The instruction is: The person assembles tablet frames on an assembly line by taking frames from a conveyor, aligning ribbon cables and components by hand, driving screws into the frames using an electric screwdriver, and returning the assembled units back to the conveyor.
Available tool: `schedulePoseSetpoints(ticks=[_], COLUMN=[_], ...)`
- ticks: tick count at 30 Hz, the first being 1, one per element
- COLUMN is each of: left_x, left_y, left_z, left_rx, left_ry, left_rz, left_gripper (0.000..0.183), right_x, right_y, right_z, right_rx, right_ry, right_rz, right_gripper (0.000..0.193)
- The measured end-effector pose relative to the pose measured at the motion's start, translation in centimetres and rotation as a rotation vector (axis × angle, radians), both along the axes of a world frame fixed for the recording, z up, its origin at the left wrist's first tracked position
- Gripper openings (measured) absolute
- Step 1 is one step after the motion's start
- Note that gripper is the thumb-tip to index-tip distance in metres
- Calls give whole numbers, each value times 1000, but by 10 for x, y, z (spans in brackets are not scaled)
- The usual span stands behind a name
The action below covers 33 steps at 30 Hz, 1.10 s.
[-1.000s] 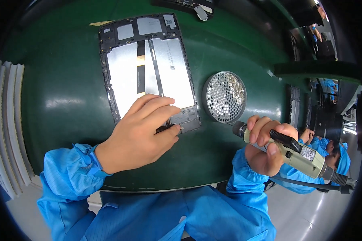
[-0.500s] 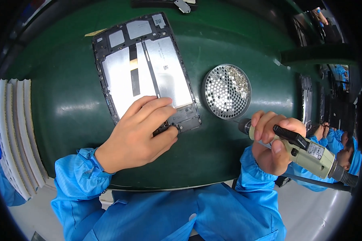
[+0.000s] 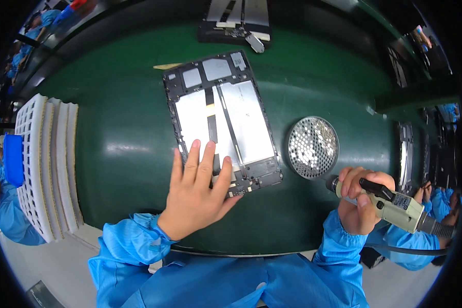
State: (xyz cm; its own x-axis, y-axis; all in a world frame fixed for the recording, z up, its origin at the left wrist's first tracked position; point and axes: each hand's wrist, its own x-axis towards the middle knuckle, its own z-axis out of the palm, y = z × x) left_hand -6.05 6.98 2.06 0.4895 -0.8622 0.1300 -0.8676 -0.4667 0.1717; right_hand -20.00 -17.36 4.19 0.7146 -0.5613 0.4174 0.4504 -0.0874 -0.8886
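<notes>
An opened tablet [image 3: 252,123] lies on the green work table, its silver inner plates and dark flat cables facing up. My left hand [image 3: 195,190] rests with spread fingers over the tablet's lower left part, holding nothing and covering some of the circuit parts there. To the right, my right hand [image 3: 364,197] is wrapped round a pale green electric screwdriver [image 3: 403,213] with a black lever and a dark cord. Its front end points left, close to the lower rim of a round metal screw tray [image 3: 295,167]. Small silver screws [image 3: 323,131] sit in the tray's many holes, crowded toward the upper right.
White slotted dividers [image 3: 41,169] stand at the left with a blue piece [image 3: 13,160] against them. Another opened tablet [image 3: 236,33] lies at the far edge, a small metal plate [image 3: 254,43] beside it. Dark devices [image 3: 405,154] line the right side, where co-workers' blue sleeves show.
My left hand's fingers have straightened and spread from a bent posture over the tablet's lower edge. The whole view has shifted, showing more of the far tablet. My right hand keeps the screwdriver.
</notes>
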Motion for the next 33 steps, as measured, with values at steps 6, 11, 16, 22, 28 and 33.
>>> schedulePoseSetpoints(ticks=[6, 11, 16, 22, 28, 33], left_x=[10, 77, 210, 279, 255, 275], left_y=[15, 39, 51, 12, -77, -110], left_z=[-3, 15, 22, 8, 6, 1], left_rx=[4, 89, -106, 24, -81, -20], left_ry=[-89, -58, 140, -142, 82, -36], left_rz=[104, 211, 274, 271, -36, -81], left_gripper=[61, 64, 63, 65, 71, 73], right_x=[-3, -3, 1, -2, 3, -1], right_y=[2, -3, -3, -9, -25, -32], right_z=[-4, -2, -2, -1, 2, 0], right_rx=[9, 2, -17, -31, 7, 21], right_ry=[-15, -3, -16, -30, -10, 77], right_rz=[-28, -85, -65, -120, -180, -212], right_gripper=[33, 32, 32, 35, 56, 53])
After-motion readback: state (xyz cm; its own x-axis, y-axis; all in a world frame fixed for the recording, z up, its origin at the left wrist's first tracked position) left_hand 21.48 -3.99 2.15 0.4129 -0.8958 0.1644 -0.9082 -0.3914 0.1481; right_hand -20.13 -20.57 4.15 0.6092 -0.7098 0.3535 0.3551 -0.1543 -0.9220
